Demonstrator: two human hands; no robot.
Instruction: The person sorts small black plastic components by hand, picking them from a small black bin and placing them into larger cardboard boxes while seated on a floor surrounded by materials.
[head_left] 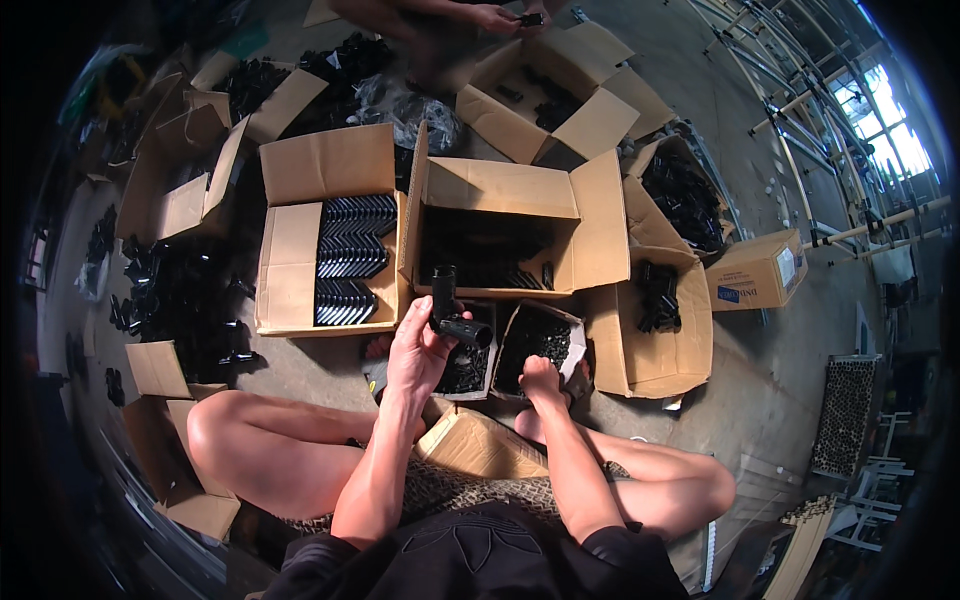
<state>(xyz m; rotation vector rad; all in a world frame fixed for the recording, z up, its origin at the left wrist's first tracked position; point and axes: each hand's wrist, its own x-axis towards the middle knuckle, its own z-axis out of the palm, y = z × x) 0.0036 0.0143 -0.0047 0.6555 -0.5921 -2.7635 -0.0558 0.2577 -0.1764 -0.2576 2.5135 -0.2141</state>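
- Left hand [420, 340]: closed firmly around a black elbow fitting [444, 300], fingers and thumb wrapped on its near side.
- Right hand [540, 378]: loosely curled at the edge of a small box [573, 350] of tiny black parts; whether anything is pinched there, I cannot tell.
- Position of fitting: raised over the small boxes, one tube upright, the other pointing right.
- Handling, in my judgement: light, stiff, smooth enough to slip under oily fingers, not readily broken. Best grip is around a tube near the bend, leaving the openings free.
- Surface: grey concrete floor [745, 425], crowded with open cartons; one carton [288, 250] carries fittings in neat rows, while a loose pile [175, 285] lies at left.
- Room: pipe framework [880, 222] at right, bright window [895, 125] behind; a co-worker's hand [495, 18] at the far side.
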